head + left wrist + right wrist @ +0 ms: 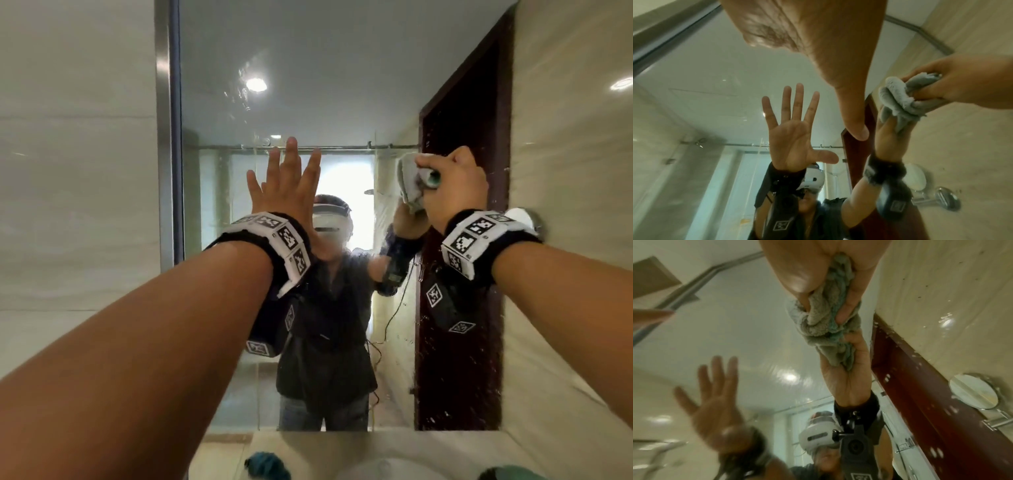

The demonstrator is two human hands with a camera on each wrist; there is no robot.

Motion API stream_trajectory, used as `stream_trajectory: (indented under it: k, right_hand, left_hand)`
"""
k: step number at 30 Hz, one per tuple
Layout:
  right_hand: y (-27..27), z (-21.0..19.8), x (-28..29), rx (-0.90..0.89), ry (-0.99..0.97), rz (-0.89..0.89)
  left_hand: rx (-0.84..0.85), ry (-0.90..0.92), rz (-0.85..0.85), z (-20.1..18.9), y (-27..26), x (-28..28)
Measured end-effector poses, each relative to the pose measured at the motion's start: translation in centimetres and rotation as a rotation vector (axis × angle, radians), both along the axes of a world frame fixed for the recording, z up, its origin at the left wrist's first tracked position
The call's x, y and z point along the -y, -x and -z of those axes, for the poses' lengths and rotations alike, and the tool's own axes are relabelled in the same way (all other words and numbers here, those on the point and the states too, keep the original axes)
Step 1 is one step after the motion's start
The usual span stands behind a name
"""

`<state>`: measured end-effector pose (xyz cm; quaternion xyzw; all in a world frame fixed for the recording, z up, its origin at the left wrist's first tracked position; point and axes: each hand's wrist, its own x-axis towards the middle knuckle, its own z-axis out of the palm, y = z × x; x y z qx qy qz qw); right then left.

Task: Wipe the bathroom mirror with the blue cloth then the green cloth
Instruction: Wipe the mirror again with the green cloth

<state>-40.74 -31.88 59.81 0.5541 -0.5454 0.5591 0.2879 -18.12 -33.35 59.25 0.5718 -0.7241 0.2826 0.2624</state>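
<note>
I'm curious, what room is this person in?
Most likely a bathroom: a big wall mirror above a white basin, glossy beige wall tiles, and a glass shower screen reflected behind.

We cannot tell whether the left hand (291, 192) touches the mirror (342, 68) or hovers just off it. The right hand (455, 185) covers most of the bunched cloth (411, 185), and its colour reads grey with teal, so blue or green stays unclear to us. At the head view's bottom edge the sink (387, 471) and two dark teal bundles (267, 466) are cut off. The right wrist view blurs the left hand's reflection
</note>
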Motion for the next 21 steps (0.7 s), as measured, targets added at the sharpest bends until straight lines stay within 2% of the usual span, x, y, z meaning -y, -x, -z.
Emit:
stream_trajectory:
  k: [2, 5, 7, 9, 13, 16, 18, 21]
  right_hand:
    - [-1.0, 1.0, -0.1, -0.050, -0.046, -0.011]
    - [-2.2, 3.2, -0.3, -0.362, -0.172, -0.037]
    - [-1.6, 2.9, -0.2, -0.480, -0.192, -0.057]
    - [-0.5, 1.1, -0.3, -0.434, -0.139, -0.063]
    - [2.0, -4.7, 0.8, -0.172, 0.094, -0.112]
    - [2.9, -6.9, 1.4, -0.073, 0.151, -0.135]
    - [2.8, -7.1, 1.7, -0.074, 0.121, -0.068]
    - [2.3, -5.9, 1.6, -0.221, 0.061, 0.016]
  left_hand:
    - [0.002, 0.006, 0.013, -0.5, 1.2, 0.3]
    - [0.030, 0.017, 0.022, -0.1, 2.9, 1.1]
    - [0.041, 0.001, 0.023, 0.3, 4.0, 1.6]
    - [0.023, -0.019, 0.030, 0.4, 4.9, 2.1]
    - [-0.022, -0.019, 0.077, 0.6, 5.1, 2.9]
    - [-0.020, -0.004, 0.098, 0.7, 5.0, 3.2]
    - [-0.018, 0.002, 0.094, 0.6, 5.1, 3.3]
    - [-0.027, 0.015, 0.088, 0.6, 5.3, 3.4]
